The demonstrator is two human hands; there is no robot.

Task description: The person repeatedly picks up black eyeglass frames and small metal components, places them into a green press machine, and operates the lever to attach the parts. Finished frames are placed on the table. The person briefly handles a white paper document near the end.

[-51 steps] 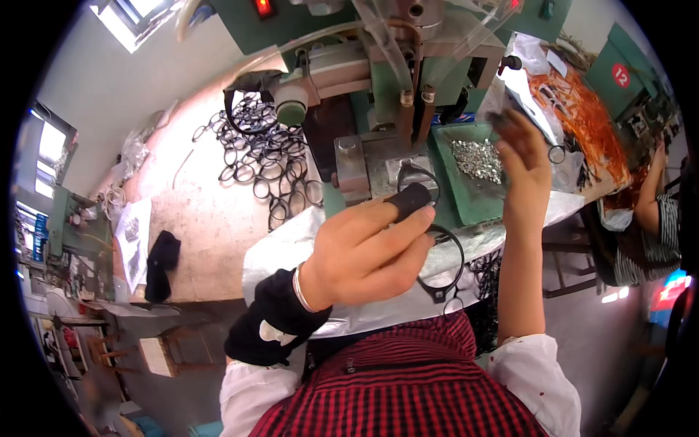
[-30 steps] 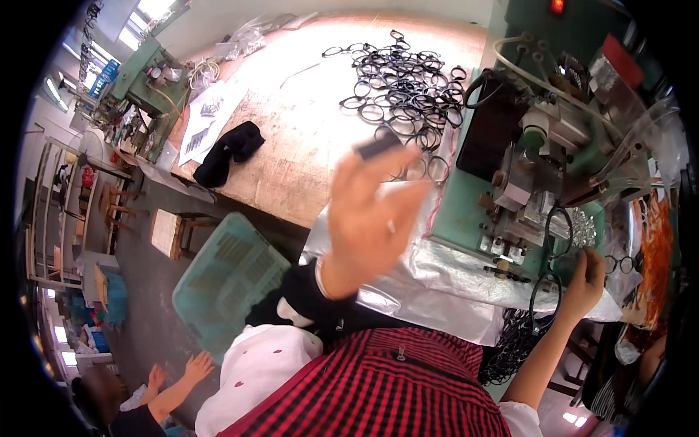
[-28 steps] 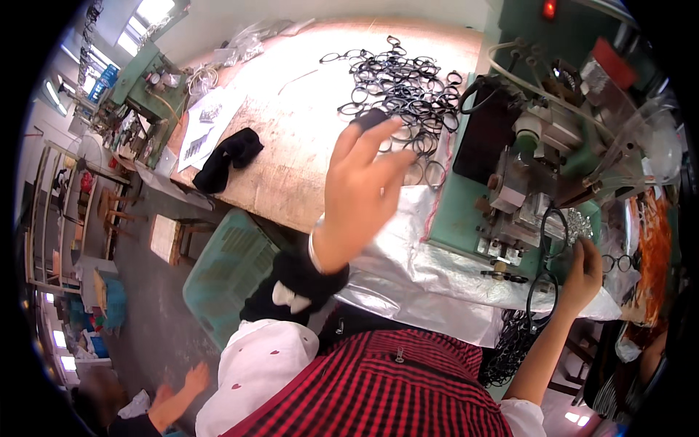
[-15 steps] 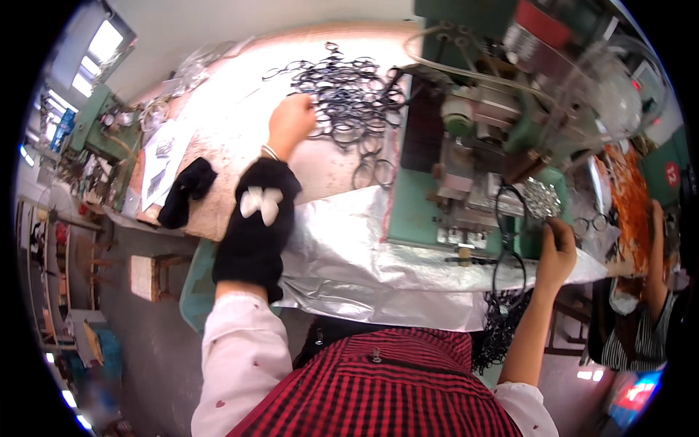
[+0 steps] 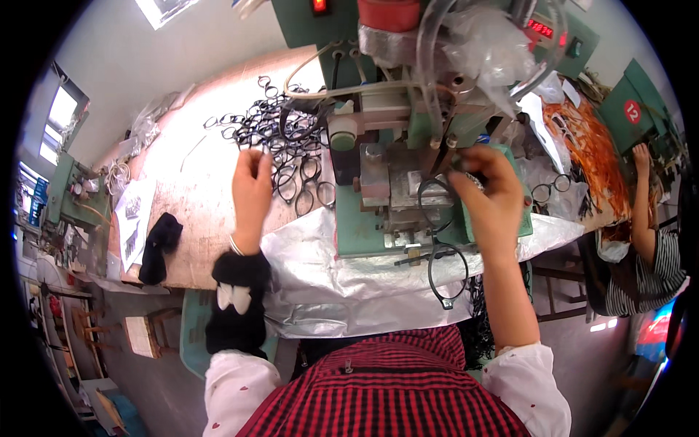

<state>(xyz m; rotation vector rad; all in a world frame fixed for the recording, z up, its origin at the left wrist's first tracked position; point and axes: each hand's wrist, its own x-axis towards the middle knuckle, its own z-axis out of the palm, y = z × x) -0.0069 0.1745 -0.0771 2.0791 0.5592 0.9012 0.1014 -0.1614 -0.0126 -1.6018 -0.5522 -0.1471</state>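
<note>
A dark eyeglass frame [image 5: 445,301] hangs at the front of the green bench machine [image 5: 357,244], its upper rim at the metal fixture [image 5: 397,193] and its lower rim over the bench edge. My right hand [image 5: 496,200] is beside the fixture, fingertips pinched near the machine's working head; whatever they hold is too small or hidden. At the near left side of a heap of dark eyeglass frames [image 5: 287,149], my left hand [image 5: 253,197] is raised with curled fingers and thumb close together. I cannot make out anything between them.
A green tray [image 5: 526,218] stands behind my right hand. Silver sheeting [image 5: 309,269] covers the bench's front edge. A black cloth sleeve [image 5: 160,247] and papers [image 5: 135,215] lie left. Rightward, a co-worker's hand [image 5: 641,156] is near an orange-stained surface [image 5: 582,153].
My left hand has drawn back from the heap toward me. My right hand has moved up from the tray's near edge to the fixture. The view has shifted right.
</note>
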